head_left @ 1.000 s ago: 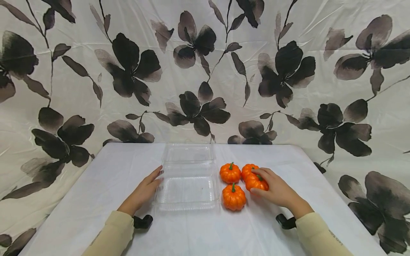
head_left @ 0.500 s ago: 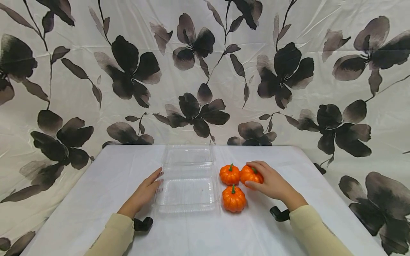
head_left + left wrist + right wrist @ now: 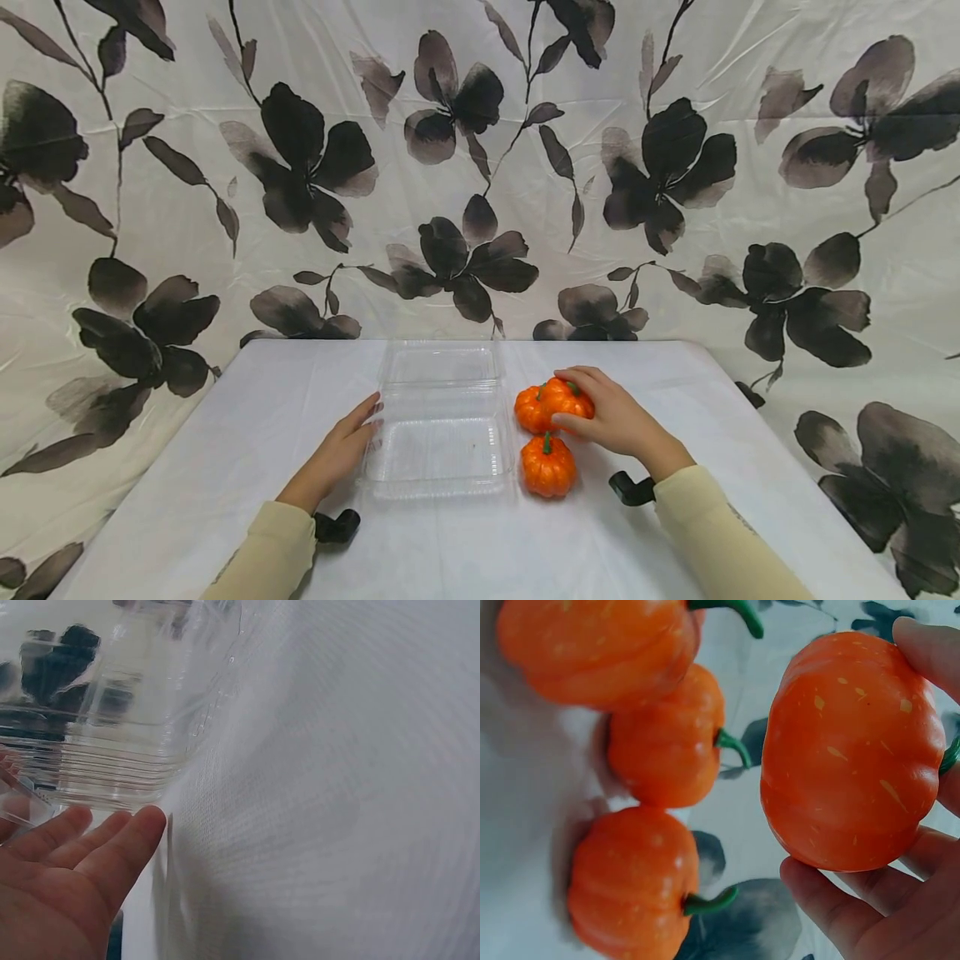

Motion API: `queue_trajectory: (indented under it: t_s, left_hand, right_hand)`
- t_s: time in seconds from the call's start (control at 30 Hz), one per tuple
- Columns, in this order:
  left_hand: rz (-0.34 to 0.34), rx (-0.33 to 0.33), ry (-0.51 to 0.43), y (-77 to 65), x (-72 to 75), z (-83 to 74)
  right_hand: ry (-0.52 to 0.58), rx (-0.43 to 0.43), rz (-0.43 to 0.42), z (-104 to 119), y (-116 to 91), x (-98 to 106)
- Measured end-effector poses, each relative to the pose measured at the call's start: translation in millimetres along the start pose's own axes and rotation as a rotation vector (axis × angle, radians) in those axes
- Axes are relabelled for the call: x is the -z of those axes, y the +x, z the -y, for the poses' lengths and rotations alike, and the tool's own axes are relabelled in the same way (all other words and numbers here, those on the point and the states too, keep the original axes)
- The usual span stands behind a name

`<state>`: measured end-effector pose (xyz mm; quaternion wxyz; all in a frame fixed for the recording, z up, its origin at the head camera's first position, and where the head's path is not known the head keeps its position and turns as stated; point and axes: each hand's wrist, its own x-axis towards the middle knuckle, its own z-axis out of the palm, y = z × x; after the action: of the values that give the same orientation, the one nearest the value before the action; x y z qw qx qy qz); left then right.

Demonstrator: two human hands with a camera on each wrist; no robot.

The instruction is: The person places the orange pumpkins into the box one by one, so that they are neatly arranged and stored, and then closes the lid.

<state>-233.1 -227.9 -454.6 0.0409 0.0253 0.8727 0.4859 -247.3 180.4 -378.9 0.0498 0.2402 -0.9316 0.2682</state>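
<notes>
A clear plastic clamshell container (image 3: 435,492) lies unfolded on the table, its two halves one behind the other. My left hand (image 3: 341,454) touches its left side with fairly straight fingers (image 3: 124,851). My right hand (image 3: 611,417) grips a small orange pumpkin (image 3: 855,761) with a green stem, thumb and fingers around its sides. In the right wrist view this pumpkin is apart from several others. One pumpkin (image 3: 529,410) stands just left of the held one, and another pumpkin (image 3: 547,468) sits nearer to me. A further one is hidden behind the held pumpkin in the head view.
White cloth covers the table (image 3: 450,554). Behind it hangs a pale curtain (image 3: 570,275) with dark flowers. Each wrist wears a black camera mount, such as the right mount (image 3: 632,489). The pumpkins stand close to the container's right side.
My right hand has moved left and slightly farther back with its pumpkin, which now overlaps the back left one in the head view. The left hand and the container have stayed in place.
</notes>
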Motion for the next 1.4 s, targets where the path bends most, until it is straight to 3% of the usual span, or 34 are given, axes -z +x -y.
queue_trajectory:
  t_s: [0.63,0.93,1.4]
  left_hand:
    - [-0.012,-0.021,0.021,0.6,0.7,-1.5]
    - [-0.006,-0.009,0.016,0.8,0.4,-1.9]
    - [0.0,-0.005,0.013,1.8,-0.4,0.0]
  right_hand:
    - [0.017,0.066,0.023,24.3,18.7,-9.4]
    - [0.019,0.033,0.065,38.5,25.8,-14.9]
    - [0.068,0.063,0.069,56.4,35.1,-30.4]
